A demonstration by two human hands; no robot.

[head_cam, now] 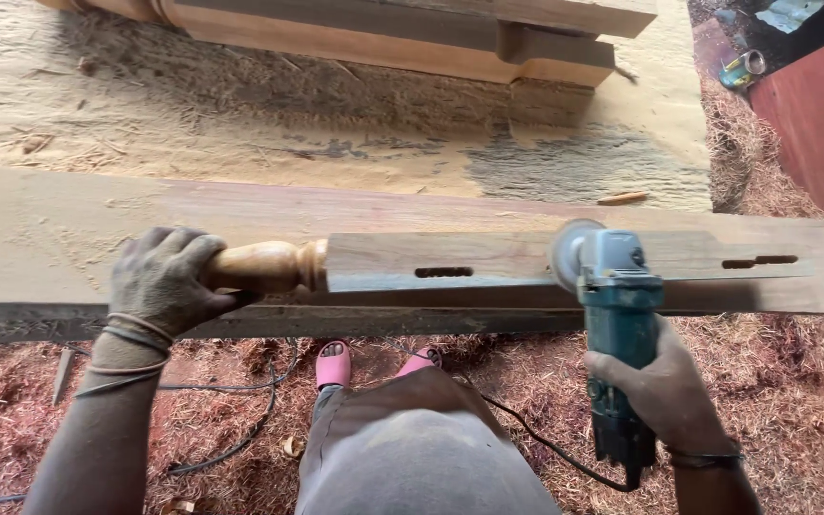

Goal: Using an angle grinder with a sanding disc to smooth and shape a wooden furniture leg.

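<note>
Sawdust coats the wide wooden plank desk [50,229] on which a long squared timber post with a turned, rounded end [526,262] lies lengthwise. Two dark slots are cut into the post's upper face. The left hand [166,278] has its fingers wrapped tight around the post's turned end. The right hand [662,386] has its fingers closed around the body of a teal-green angle grinder [614,315], whose round sanding disc [569,254] meets the post near its middle. A black cable [536,443] trails from the grinder over reddish wood shavings on the floor [793,381], where pink slippers [334,364] show below the desk edge.
</note>
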